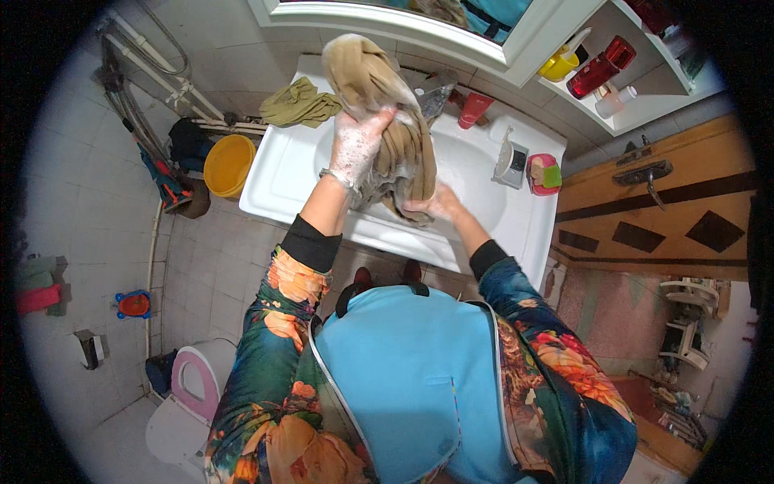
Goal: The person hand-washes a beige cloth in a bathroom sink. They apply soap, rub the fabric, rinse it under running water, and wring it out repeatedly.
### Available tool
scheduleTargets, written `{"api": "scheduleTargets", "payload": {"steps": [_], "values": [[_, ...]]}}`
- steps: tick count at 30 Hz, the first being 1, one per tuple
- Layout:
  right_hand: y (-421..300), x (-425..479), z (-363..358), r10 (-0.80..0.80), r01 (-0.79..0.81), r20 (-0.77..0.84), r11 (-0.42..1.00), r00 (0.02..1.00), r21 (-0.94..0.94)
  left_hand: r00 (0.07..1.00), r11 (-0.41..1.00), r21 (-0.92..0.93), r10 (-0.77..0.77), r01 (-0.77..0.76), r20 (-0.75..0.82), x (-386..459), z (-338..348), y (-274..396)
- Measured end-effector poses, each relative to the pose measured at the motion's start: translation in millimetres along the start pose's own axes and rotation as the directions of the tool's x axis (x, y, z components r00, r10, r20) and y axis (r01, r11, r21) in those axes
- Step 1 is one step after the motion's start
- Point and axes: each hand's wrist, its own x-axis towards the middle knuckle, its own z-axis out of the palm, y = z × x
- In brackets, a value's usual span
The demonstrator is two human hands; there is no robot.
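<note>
A wet tan cloth (406,142) with soap suds on it hangs bunched over the white washbasin (478,163). My left hand (358,142), coated in foam, grips the cloth near its raised upper part; a bracelet circles that wrist. Lower down, my right hand (436,202) holds the cloth's bottom end, some of its fingers hidden by the fabric. An olive-green cloth (300,103) lies crumpled on the basin's back left corner. The tap area behind the raised cloth is partly covered.
On the basin's right rim sit a white-and-grey holder (511,162) and a pink soap dish (544,174). A red tube (474,111) stands at the back. Above are a mirror cabinet (387,18) and an open shelf with bottles. A yellow bucket (230,165) is left of the basin.
</note>
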Motion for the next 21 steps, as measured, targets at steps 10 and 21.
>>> {"api": "scheduleTargets", "payload": {"steps": [10, 21], "values": [[32, 26, -105, 0.178, -0.180, -0.029, 0.982, 0.984, -0.065, 0.953, 0.854, 0.494, -0.008, 0.164, -0.304, 18, -126, -68], [-60, 5, -166, 0.204, -0.132, -0.043, 0.769, 0.978, 0.626, 0.840, 0.672, 0.547, -0.531, 0.498, -0.112, -7, -155, -102]]}}
